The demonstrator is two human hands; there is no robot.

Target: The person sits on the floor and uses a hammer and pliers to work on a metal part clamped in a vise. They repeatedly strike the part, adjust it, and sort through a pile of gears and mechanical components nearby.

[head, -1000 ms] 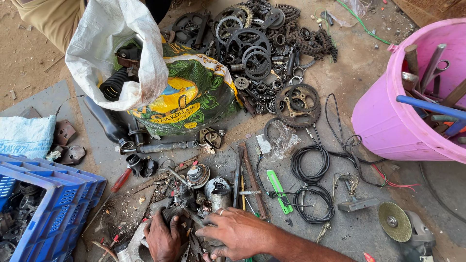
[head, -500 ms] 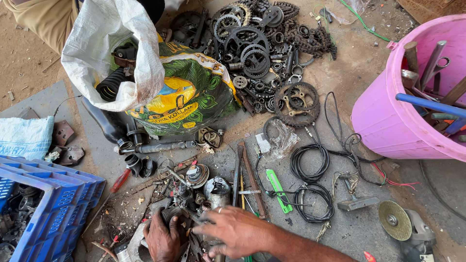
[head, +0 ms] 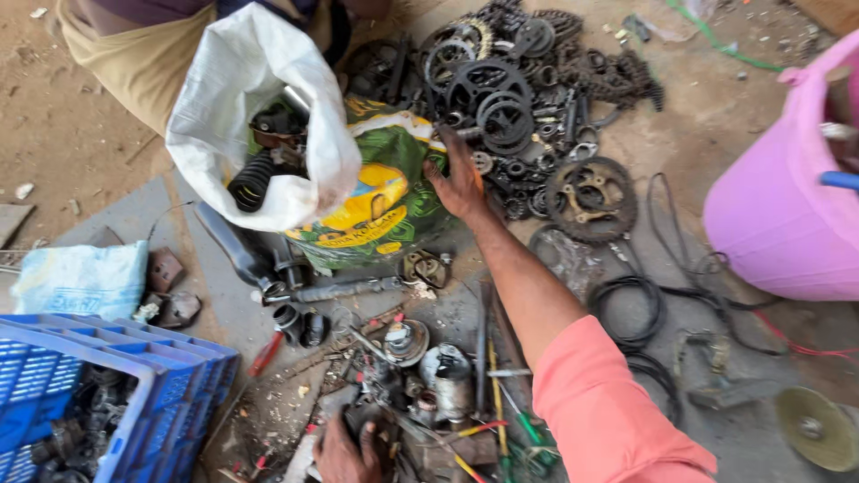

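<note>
My right hand (head: 461,183) is stretched far forward, fingers spread, and rests at the edge of a green and yellow sack (head: 385,192), right beside a pile of black gears and sprockets (head: 510,98). It holds nothing. A salmon sleeve (head: 608,411) covers that arm. At the bottom edge, my left hand (head: 344,454) is wrapped around a dark metal part (head: 369,420) among loose scrap. A white sack (head: 233,116) holding a ribbed black hose lies over the green sack.
A person in khaki trousers (head: 134,63) crouches behind the white sack. There is a blue crate (head: 134,376) of parts at the lower left and a pink bucket (head: 778,206) at the right. Black cables (head: 631,309), a large sprocket (head: 591,197) and a round disc (head: 814,427) lie on the ground.
My right hand has left the dark part near the bottom and reached forward to the green sack by the gears. The view has tilted and moved closer. My left hand stays put.
</note>
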